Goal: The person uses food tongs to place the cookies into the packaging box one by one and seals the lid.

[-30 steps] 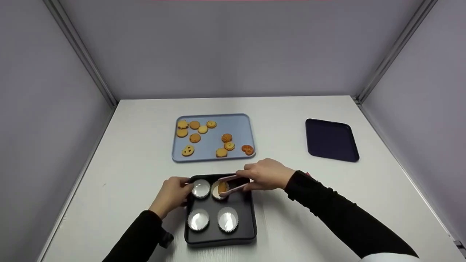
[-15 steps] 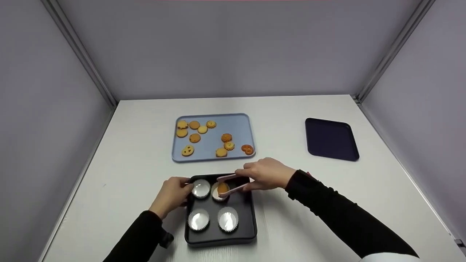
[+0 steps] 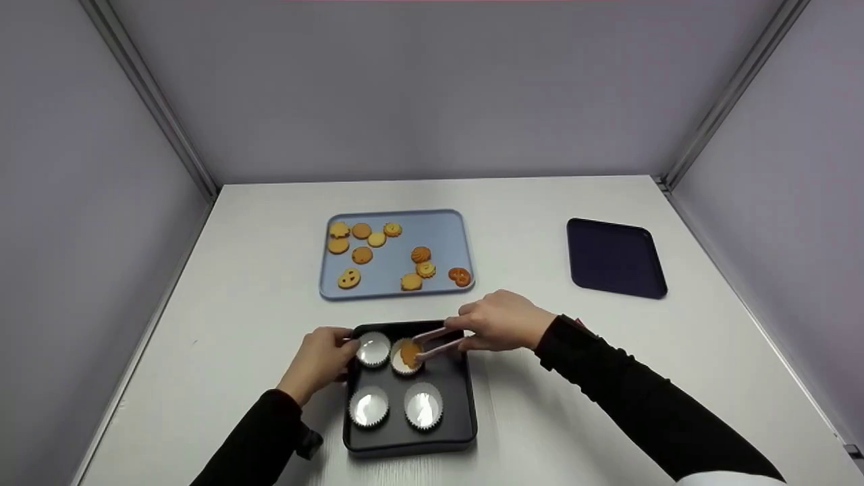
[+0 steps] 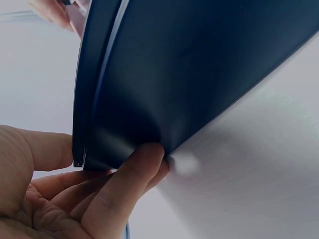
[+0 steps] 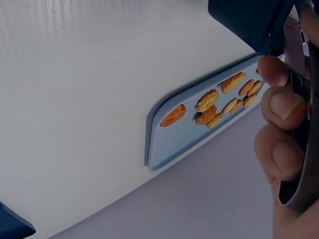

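Observation:
My left hand [image 3: 320,361] grips the far left corner of a black baking tin [image 3: 449,405], with fingers along its side in the left wrist view. Several white paper baking cups [image 3: 368,408] stand in the tin. An orange-brown cookie [image 3: 410,353] sits tilted in the far right cup. My right hand [image 3: 503,320] holds a pair of tongs [image 3: 440,349] with pale pink arms and, in the right wrist view, a dark handle [image 5: 305,169]. The tong tips are apart, close by the cookie's right side; whether they touch it I cannot tell.
Beyond the tin lies a light blue tray [image 3: 439,229] bearing several cookies, among them a pretzel-shaped one [image 3: 460,277]. A dark navy tray [image 3: 615,260] lies at the right. Grey panels [image 3: 432,94] enclose the white table [image 3: 243,256] at the back and sides.
The tongs and my right hand have shifted slightly right. The cookie, earlier between the tong tips, now leans in the cup with its broad face showing. My left hand stays put.

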The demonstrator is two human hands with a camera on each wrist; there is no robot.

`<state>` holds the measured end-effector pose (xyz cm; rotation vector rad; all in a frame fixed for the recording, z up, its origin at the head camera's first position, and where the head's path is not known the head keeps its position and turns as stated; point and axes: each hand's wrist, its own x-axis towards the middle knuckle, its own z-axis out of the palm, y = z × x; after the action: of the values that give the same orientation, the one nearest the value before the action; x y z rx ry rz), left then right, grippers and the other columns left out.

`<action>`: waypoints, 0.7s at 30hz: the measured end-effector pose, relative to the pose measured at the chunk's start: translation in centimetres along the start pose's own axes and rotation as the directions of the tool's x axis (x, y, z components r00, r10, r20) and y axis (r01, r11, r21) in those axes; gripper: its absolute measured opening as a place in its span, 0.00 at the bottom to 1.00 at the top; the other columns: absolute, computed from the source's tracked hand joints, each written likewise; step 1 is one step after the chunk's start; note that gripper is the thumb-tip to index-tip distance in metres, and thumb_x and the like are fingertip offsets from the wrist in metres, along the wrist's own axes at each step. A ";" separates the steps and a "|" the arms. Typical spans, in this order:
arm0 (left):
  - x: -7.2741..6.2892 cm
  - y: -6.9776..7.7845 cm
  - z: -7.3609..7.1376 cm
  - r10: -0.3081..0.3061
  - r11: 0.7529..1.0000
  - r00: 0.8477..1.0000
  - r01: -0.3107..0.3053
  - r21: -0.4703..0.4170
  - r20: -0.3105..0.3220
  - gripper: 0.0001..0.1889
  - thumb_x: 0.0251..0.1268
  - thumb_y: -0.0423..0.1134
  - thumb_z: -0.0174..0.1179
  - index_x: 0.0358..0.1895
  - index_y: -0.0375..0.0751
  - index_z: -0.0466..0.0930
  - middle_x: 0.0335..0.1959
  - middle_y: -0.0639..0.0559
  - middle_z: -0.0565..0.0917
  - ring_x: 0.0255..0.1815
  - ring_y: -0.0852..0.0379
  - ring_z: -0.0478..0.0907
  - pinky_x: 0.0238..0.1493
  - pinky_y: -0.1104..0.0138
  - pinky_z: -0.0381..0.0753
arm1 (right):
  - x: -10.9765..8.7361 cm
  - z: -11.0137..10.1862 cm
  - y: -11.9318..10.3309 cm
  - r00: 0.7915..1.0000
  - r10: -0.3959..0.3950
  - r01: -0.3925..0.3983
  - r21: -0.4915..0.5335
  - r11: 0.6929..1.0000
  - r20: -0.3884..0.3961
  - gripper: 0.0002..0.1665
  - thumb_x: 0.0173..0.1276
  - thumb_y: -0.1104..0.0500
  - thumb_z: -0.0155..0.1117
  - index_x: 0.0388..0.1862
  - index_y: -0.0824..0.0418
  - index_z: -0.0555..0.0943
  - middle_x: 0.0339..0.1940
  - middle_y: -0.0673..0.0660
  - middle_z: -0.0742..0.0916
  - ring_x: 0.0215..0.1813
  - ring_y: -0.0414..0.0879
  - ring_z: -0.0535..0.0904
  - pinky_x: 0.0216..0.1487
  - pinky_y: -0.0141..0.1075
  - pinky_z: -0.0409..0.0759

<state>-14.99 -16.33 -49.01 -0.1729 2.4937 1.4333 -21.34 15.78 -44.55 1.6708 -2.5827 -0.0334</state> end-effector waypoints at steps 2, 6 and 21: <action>0.0 0.0 0.0 -0.001 1.000 1.000 0.001 -0.006 -0.001 0.16 0.74 0.35 0.57 0.60 0.34 0.84 0.39 0.46 0.87 0.31 0.53 0.83 0.30 0.64 0.87 | 0.1 0.1 -0.1 1.000 -0.003 0.003 0.006 1.000 0.000 0.17 0.67 0.44 0.72 0.49 0.51 0.84 0.29 0.47 0.82 0.20 0.42 0.73 0.18 0.38 0.71; -0.1 0.0 0.0 -0.008 1.000 1.000 0.008 -0.016 -0.004 0.17 0.74 0.35 0.57 0.60 0.34 0.83 0.42 0.44 0.88 0.31 0.53 0.83 0.29 0.64 0.87 | 0.4 0.2 -0.2 1.000 -0.019 0.019 0.010 1.000 -0.001 0.18 0.66 0.45 0.73 0.52 0.49 0.85 0.29 0.46 0.82 0.20 0.40 0.72 0.19 0.37 0.70; 0.1 0.0 0.0 -0.003 1.000 1.000 0.003 -0.006 -0.001 0.16 0.74 0.35 0.58 0.60 0.35 0.84 0.38 0.47 0.87 0.28 0.55 0.82 0.28 0.65 0.86 | 0.9 0.1 -0.6 0.999 -0.040 0.039 0.059 0.998 0.016 0.25 0.66 0.43 0.73 0.58 0.50 0.83 0.33 0.46 0.83 0.24 0.40 0.75 0.22 0.37 0.74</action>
<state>-15.05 -16.30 -49.01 -0.1782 2.4891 1.4396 -21.22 14.69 -44.64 1.7483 -2.5874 0.0262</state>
